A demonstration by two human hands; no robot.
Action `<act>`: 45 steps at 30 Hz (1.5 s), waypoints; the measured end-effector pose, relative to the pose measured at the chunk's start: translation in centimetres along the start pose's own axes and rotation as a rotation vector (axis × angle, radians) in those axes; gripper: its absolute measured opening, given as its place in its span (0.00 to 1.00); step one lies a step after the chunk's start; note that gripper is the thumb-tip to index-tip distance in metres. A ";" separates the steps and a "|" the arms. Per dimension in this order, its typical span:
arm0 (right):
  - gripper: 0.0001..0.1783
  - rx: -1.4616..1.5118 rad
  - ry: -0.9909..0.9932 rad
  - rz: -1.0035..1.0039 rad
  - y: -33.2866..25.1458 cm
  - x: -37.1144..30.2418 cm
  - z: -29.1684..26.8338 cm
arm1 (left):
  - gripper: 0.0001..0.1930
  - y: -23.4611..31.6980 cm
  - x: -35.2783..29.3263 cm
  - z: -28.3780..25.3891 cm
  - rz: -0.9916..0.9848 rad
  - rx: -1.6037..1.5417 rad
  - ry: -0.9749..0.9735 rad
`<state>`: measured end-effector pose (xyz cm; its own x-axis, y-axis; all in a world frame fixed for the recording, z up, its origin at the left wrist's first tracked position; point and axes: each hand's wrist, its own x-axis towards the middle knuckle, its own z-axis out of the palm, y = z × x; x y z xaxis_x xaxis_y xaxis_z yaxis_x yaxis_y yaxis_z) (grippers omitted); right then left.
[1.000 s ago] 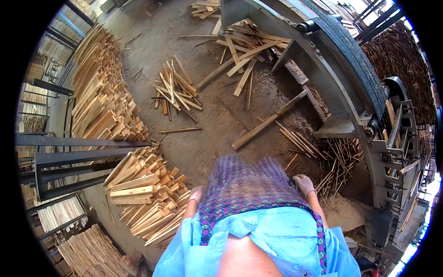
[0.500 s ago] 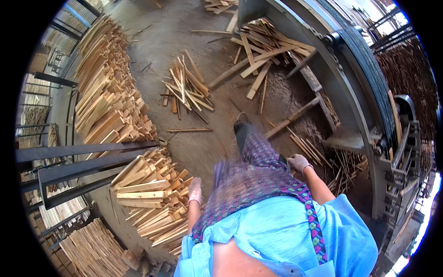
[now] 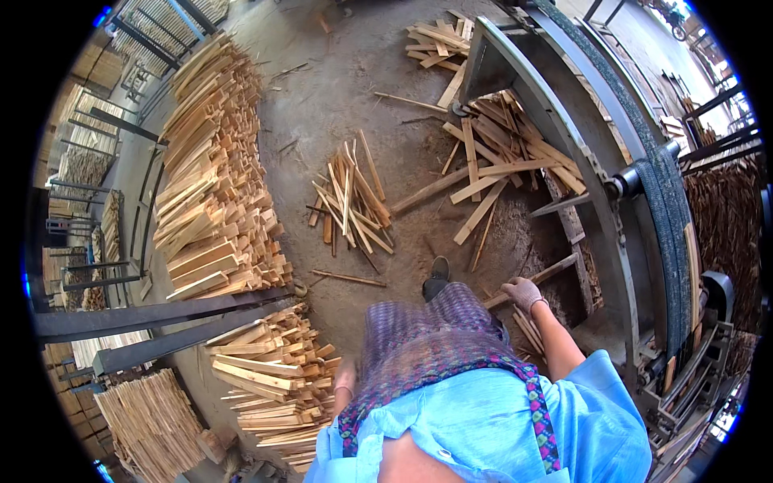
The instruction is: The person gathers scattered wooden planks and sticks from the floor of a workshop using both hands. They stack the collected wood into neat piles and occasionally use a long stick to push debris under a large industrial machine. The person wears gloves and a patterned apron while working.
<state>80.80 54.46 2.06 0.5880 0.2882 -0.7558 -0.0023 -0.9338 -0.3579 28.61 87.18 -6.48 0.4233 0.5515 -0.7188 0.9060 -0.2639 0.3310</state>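
Note:
My left hand (image 3: 345, 377) hangs low at my left side, smeared by motion and partly behind my patterned apron (image 3: 427, 338). Nearest to it is a stack of short cut wood pieces (image 3: 278, 362). My right hand (image 3: 525, 295), in a pale glove, is held out in front of my right hip. Its fingers are loosely bent and apart, with nothing visible in them. Below the right hand, several thin wood strips (image 3: 527, 332) lie on the floor. One dark shoe (image 3: 436, 274) shows ahead of the apron.
A long wood stack (image 3: 213, 193) lines the left, with dark metal bars (image 3: 177, 314) jutting across. A loose wood pile (image 3: 350, 201) and a single stick (image 3: 349, 278) lie ahead. On the right stands a metal machine frame with a belt (image 3: 664, 217), scattered boards (image 3: 515, 145) beside it.
I have stepped forward; the piles and machine sit lower in view. My right hand has swung forward, while my left hand has dropped back closer to the apron.

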 end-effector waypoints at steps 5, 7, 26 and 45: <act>0.27 0.128 0.167 0.020 0.8 3.3 -4.7 | 0.18 8.8 5.3 -3.8 0.333 0.016 0.075; 0.28 0.267 0.191 0.073 2.1 3.5 -4.9 | 0.17 10.6 7.1 -4.9 0.454 0.170 0.037; 0.11 -0.351 0.132 -0.083 6.9 -8.1 14.9 | 0.19 23.4 25.9 -15.7 0.384 -0.165 -0.053; 0.10 -0.692 0.139 -0.261 -1.8 6.1 7.3 | 0.15 8.2 26.3 -15.8 0.423 0.452 -0.124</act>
<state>78.48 59.42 -5.92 0.5968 0.5320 -0.6007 0.6333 -0.7720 -0.0544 47.29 111.97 -12.99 0.7155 0.2374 -0.6570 0.5565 -0.7623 0.3306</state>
